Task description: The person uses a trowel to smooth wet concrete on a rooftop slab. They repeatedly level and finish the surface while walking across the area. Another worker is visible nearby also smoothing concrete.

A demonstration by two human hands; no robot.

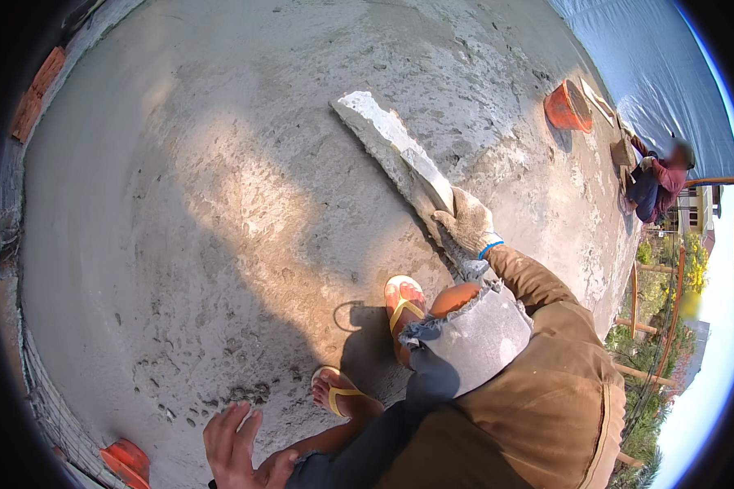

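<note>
Your gloved right hand clamps the long, straight, cement-crusted board near its closest end, presumably steadying it over the rough grey concrete ahead; your bare left hand, well apart, spreads open.

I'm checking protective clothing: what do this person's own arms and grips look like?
The right grip wears a cream knitted glove with a bright blue cuff edge; above it is a long brown fabric sleeve. The left grip is bare; any sleeve there is out of view.
</note>
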